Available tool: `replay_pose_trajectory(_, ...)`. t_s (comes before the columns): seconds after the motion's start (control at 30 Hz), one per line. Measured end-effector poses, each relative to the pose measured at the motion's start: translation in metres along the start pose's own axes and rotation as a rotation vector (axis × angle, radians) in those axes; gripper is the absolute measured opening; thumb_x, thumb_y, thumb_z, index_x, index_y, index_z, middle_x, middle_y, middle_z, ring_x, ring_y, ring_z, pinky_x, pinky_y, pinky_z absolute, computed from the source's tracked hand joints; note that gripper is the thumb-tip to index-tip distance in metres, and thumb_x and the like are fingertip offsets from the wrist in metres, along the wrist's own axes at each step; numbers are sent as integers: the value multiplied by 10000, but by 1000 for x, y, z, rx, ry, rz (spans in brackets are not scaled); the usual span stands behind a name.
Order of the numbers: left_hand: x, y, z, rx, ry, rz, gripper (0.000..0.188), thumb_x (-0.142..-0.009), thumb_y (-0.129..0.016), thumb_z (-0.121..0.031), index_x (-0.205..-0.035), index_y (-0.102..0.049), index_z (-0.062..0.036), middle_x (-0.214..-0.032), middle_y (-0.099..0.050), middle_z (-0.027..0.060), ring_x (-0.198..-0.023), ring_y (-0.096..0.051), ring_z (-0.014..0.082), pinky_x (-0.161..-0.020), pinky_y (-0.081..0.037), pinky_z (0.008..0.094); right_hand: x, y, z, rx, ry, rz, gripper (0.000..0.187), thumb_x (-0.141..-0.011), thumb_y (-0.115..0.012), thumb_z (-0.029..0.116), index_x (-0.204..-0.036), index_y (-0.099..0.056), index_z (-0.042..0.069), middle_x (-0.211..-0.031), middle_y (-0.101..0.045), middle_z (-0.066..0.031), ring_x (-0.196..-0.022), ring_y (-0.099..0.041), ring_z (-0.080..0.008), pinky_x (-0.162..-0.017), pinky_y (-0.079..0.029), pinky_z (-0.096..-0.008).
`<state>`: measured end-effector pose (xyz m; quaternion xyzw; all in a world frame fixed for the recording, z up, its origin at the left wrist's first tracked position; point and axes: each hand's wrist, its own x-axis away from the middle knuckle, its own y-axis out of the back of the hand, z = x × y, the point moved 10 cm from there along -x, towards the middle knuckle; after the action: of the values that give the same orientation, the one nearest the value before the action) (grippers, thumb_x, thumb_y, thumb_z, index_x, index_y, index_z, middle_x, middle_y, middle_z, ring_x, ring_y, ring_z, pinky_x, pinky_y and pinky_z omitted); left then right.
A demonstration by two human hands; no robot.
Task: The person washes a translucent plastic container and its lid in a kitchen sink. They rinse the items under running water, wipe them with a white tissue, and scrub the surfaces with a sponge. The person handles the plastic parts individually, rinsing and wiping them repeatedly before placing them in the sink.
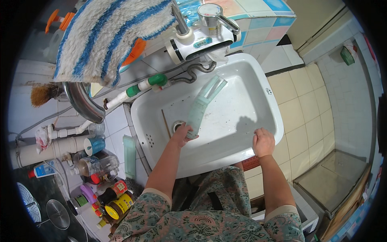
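My left hand (183,134) grips the lower end of a long, pale green translucent plastic piece (197,115), close to the drain. The piece slants up and right across the white sink (238,150); its far end has an open slotted frame. Just over the sink's right rim, my right hand (264,142) is closed, fingers curled in, and whatever they hold, if anything, is hidden. Left of the drain, a thin brown stick (165,124) lies in the basin. Another pale green plastic piece (129,156) rests on the ledge outside the sink's left side.
A white tap unit (205,42) with a silver lever stands behind the basin. A blue-striped towel (109,40) hangs at upper left, above a green-and-white pipe (139,86). Several bottles (119,203) crowd the lower left. Beige tiles (302,117) cover the floor on the right.
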<state>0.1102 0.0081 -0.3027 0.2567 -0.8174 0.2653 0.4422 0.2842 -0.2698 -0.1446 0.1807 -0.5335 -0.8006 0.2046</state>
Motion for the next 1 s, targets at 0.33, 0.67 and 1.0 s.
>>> replay_pose_trajectory(0.33, 28, -29, 0, 120, 32, 267, 669, -735, -452, 30, -1368, -276, -98, -1285, -406, 153, -1159, -487, 354, -962, -419, 527, 1, 0, 2, 13, 14, -15, 55, -715, -567, 93, -765, -589, 81, -748, -560, -85, -728, -558, -283, -668, -438, -401)
replay_pose_trajectory(0.67, 24, -57, 47, 308, 187, 479, 706, -763, -520, -20, -1388, -220, -150, -1248, -450, 166, -1184, -478, 338, -950, -402, 489, 2, -2, -2, 12, 11, -13, 52, -712, -568, 86, -761, -583, 80, -743, -558, -86, -716, -557, -287, -661, -438, -403)
replay_pose_trajectory(1.0, 30, -58, 18, 131, -16, 231, 720, -784, -528, -65, -1420, -212, -181, -1212, -501, 133, -1109, -520, 236, -877, -418, 400, 0, -1, 0, 14, 8, 4, 66, -715, -570, 88, -775, -597, 83, -748, -559, -86, -726, -557, -288, -670, -438, -405)
